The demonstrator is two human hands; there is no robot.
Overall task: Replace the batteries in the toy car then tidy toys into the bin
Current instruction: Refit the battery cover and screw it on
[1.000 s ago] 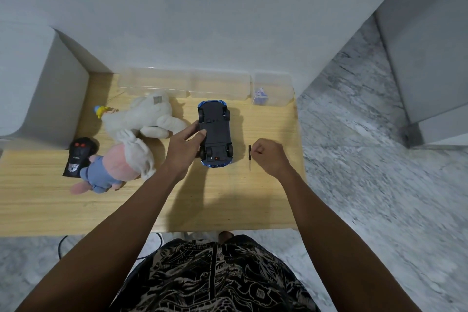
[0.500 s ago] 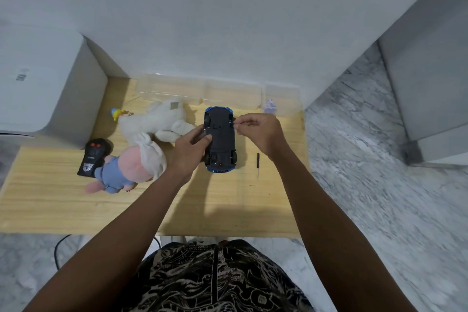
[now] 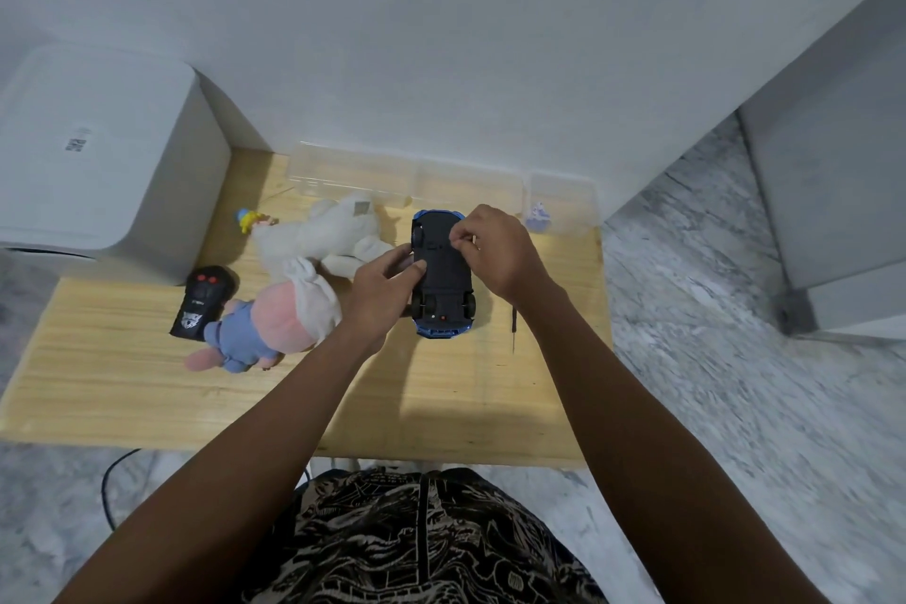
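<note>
Toy car (image 3: pixel 443 277) upside down on the wooden table (image 3: pixel 122 383), held between both hands.

Along the wall, a long clear bin (image 3: pixel 353 174) with nothing visible inside, and beside it a small clear box (image 3: pixel 564 196) holding something pale blue, too blurred to name. Left hand (image 3: pixel 380 297) curled round the car's left side, thumb on the underside; right hand (image 3: pixel 500 250) pinching at the underside near the far end. Screwdriver (image 3: pixel 513 326) just right of the car.

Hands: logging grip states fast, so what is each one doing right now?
Left hand: grips the upturned toy car by its side.
Right hand: fingertips pinch at the car's underside; what they hold cannot be told.
</note>
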